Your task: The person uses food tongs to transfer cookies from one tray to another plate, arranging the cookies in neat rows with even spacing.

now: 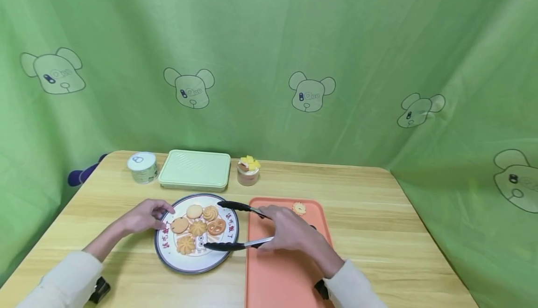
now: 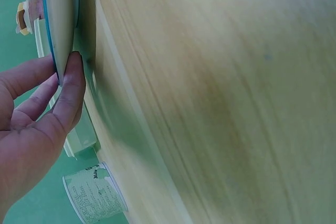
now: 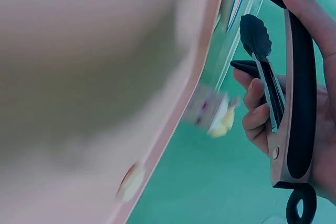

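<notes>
A white plate (image 1: pixel 197 265) with a blue rim and red lettering bears several cookies, among them a pretzel-shaped cookie (image 1: pixel 216 227) and a round cookie (image 1: pixel 180 225). At its left side my left hand (image 1: pixel 145 215) pinches the rim between thumb and fingers, as the left wrist view also shows with the hand (image 2: pixel 39 114) at the plate's edge. My right hand (image 1: pixel 290 229) grips black-tipped metal tongs (image 1: pixel 259 241). The tongs' arms are spread wide, their tips over the plate's right half with nothing between them.
Right of the plate lies a pink tray (image 1: pixel 277 275) with one flower-shaped cookie (image 1: pixel 299 208) near its far edge. Behind the plate stand a tin can (image 1: pixel 143 168), a pale green lidded box (image 1: pixel 195 170) and a dessert cup (image 1: pixel 248 171). A green curtain (image 1: pixel 252 32) hangs behind.
</notes>
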### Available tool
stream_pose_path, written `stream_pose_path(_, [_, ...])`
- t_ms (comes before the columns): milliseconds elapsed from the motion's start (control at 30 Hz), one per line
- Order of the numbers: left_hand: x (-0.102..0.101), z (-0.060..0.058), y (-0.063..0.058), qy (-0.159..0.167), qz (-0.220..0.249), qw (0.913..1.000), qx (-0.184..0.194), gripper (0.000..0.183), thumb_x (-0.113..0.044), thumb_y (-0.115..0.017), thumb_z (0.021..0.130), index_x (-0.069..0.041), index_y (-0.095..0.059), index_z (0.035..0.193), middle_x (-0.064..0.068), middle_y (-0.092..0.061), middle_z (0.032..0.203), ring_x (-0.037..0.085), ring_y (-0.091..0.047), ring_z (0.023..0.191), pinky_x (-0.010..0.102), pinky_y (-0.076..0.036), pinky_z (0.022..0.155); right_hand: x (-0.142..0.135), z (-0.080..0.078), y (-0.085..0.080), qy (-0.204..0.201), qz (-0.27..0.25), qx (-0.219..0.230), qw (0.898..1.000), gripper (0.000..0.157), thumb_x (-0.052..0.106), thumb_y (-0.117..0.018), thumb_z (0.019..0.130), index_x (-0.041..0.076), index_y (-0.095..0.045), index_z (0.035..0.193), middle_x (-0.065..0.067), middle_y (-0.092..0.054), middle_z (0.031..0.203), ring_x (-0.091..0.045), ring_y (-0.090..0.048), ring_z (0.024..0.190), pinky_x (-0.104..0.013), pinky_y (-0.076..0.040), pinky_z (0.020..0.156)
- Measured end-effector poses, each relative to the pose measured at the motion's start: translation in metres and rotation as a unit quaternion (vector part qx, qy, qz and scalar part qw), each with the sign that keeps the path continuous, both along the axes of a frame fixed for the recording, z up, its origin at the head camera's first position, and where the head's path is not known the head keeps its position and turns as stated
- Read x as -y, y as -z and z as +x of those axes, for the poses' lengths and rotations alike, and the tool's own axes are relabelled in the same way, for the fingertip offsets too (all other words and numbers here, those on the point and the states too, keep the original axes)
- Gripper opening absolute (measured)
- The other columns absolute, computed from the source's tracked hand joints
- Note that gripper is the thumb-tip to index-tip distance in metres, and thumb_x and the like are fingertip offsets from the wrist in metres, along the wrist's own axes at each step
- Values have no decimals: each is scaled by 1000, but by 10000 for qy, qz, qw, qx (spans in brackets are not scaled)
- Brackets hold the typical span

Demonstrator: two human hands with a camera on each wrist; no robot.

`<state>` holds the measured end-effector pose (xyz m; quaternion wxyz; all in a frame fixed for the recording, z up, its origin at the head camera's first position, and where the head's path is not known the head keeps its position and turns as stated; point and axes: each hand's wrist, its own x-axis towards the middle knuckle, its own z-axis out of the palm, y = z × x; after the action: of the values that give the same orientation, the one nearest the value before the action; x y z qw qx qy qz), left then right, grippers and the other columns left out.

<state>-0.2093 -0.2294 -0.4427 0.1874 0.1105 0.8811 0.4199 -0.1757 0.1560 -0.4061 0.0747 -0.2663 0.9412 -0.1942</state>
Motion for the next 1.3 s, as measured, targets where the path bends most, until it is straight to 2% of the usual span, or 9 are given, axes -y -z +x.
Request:
stream_pose_path(133, [1,0,1,-61,-46,10000,35,42,4,-71,71,3,-60,111,12,-59,103,23,-53,95,32,-48,81,-21,-1,1,240,-14,-161,9996,88,51,-83,61,11,-53,134,-6,-62,124,-24,-57,117,-43,-48,94])
stream_pose_path(300, [1,0,1,0,-10,10000,4,42,3,-71,71,3,-60,111,12,-59,104,23,-54,96,34,-48,83,-50,-2,-1,424,-153,-423,9981,88,47,-85,60,13,-53,134,-7,-65,120,-22,-61,97,-37,-49,77])
stream_pose_path(400, [1,-1,1,21,-2,10000,-5,41,2,-71,71,3,-60,111,12,-60,104,23,-54,96,33,-48,82,-67,-3,-4,541,-222,-442,9973,88,45,-85,61,15,-51,136,-8,-63,124,-22,-62,100,-37,-50,79])
stream_pose_path(533, [1,-1,0,15,-33,10000,-17,41,2,-71,71,3,-60,111,13,-60,104,23,-55,96,33,-49,83,-87,-1,-6,844,-146,-400,9955,90,45,-84,62,11,-50,137,-11,-60,129,-28,-58,116,-44,-50,90])
stream_pose_path(667, [1,-2,0,4,-32,10000,0,40,1,-71,72,3,-60,110,12,-60,104,23,-55,96,32,-48,82,-103,0,-7,1106,-28,-337,9933,94,47,-84,61,3,-48,137,-18,-59,129,-31,-59,113,-45,-51,86])
stream_pose_path(1000, [2,-1,1,86,62,9999,-45,40,1,-71,73,5,-59,111,13,-60,101,23,-55,93,31,-47,79,-132,6,-4,1506,128,-170,9884,98,49,-84,60,-3,-48,135,-21,-60,125,-19,-54,81,-34,-45,71])
stream_pose_path(1133, [2,-1,1,82,31,9999,-95,39,0,-72,73,4,-59,111,12,-60,101,22,-54,92,30,-46,78,-141,10,-2,1614,156,-138,9867,99,51,-83,60,-7,-48,133,-24,-58,127,-26,-60,93,-41,-50,79])
stream_pose_path(1233, [2,-1,1,70,5,9999,-127,38,-2,-71,75,4,-60,111,11,-59,98,21,-52,90,29,-45,76,-148,13,-2,1671,235,-200,9855,100,53,-82,60,-7,-49,132,-27,-58,127,-36,-59,110,-51,-49,89])
stream_pose_path(1300, [2,-1,2,42,-24,9999,-135,37,-3,-71,76,3,-60,111,10,-58,96,20,-51,88,28,-44,75,-152,14,-1,1701,299,-244,9847,100,54,-82,59,-8,-50,131,-28,-58,125,-40,-58,111,-53,-48,90])
